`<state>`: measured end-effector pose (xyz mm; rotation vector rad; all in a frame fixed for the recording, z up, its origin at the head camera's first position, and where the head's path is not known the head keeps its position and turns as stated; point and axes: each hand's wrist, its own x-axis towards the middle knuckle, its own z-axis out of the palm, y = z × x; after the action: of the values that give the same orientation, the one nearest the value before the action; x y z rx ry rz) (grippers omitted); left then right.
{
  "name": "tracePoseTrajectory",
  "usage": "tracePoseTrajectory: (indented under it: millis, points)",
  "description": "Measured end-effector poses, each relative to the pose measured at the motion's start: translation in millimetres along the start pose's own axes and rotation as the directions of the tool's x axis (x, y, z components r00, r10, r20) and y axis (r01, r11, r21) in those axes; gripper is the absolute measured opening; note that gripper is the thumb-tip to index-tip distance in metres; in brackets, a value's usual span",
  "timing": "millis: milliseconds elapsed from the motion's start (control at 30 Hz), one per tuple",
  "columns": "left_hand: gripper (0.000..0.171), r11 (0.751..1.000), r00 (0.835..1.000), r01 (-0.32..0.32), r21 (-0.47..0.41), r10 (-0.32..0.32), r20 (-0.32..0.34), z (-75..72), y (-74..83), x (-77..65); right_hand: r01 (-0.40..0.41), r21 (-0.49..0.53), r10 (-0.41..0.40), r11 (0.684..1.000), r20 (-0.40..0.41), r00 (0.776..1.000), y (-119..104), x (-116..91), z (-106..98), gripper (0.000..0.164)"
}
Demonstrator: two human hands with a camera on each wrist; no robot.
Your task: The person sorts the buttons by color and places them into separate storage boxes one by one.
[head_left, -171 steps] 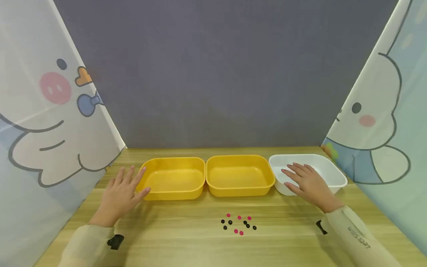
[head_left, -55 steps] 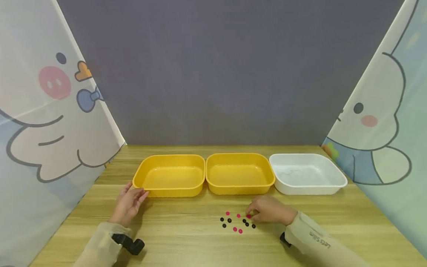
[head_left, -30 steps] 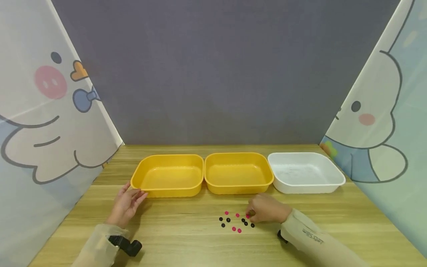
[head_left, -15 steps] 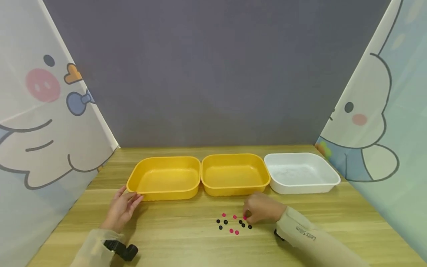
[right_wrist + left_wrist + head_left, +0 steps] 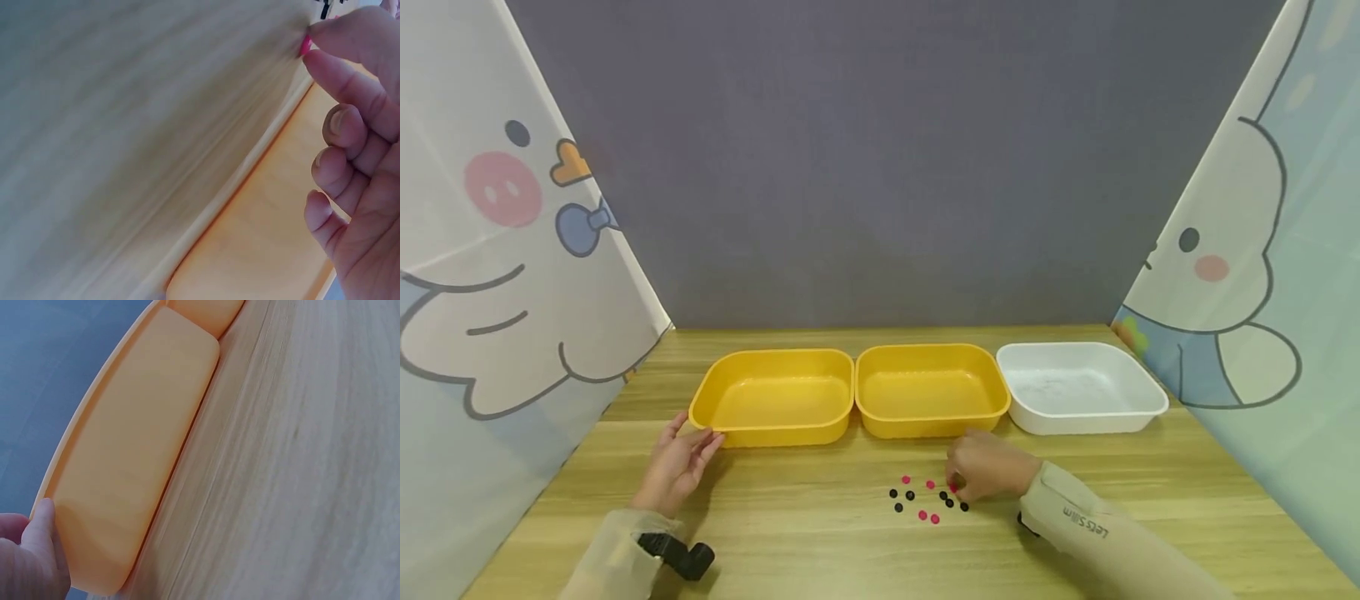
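Observation:
My right hand [image 5: 988, 465] is low over the table and pinches a small pink button [image 5: 305, 45] between thumb and index finger, its other fingers curled. Around it lie several loose buttons, such as a pink button [image 5: 930, 484] and a black button [image 5: 910, 495]. At the left, my left hand [image 5: 673, 467] grips the near left corner of the left yellow tray [image 5: 797, 436]. In the left wrist view its thumb [image 5: 42, 519] lies against the tray's outer wall, with another finger partly hidden behind.
A second yellow tray [image 5: 932, 427] stands beside the first in the middle, and a white tray [image 5: 1086, 423] at the right end of the row. The wooden table [image 5: 820, 542] ends at a grey panel [image 5: 880, 167]; printed curtains hang at both sides.
Both hands were spread above the outer trays at first. My left hand came down to the tray corner, my right to the pink button. Over the last second the hands barely moved.

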<state>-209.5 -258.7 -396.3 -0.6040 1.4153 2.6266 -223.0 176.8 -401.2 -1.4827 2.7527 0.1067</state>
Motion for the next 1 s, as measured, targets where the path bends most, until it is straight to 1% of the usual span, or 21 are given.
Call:
tracePoseTrajectory:
  millis: [200,433,533,633,667,833,1000]
  points:
    - [0.081,1.0,1.0,0.001,0.018,-0.001,0.008,2.9,-1.2,3.9,-0.009,-0.018,0.009,1.0,0.01,1.0,-1,-2,1,0.008]
    - [0.082,1.0,0.999,0.021,0.006,-0.021,0.032,-4.7,1.4,3.6,0.0,-0.02,0.0,1.0,0.006,1.0,-6,5,-1,0.019]
    - [0.083,0.999,0.999,0.032,-0.003,-0.032,0.04,-6.0,2.3,4.1,0.0,-0.006,0.0,1.0,0.015,1.0,-7,7,-2,0.017]
    - [0.083,1.0,0.998,0.03,-0.006,-0.03,0.051,-3.3,2.9,4.5,-0.009,0.006,0.009,1.0,0.028,1.0,-7,7,-3,0.015]
    - [0.083,1.0,0.998,0.022,0.006,-0.022,0.056,-2.0,2.8,4.5,-0.016,0.008,0.016,1.0,0.032,0.999,-6,7,-3,0.015]
    - [0.081,1.0,0.999,0.009,0.003,-0.009,0.037,-0.1,3.3,4.3,-0.032,0.004,0.032,0.999,0.01,0.999,0,8,-3,0.012]
    - [0.083,1.0,1.0,0.014,-0.011,-0.014,0.019,-4.5,4.0,2.4,-0.061,0.086,0.064,0.994,-0.024,0.998,3,9,-12,0.01]
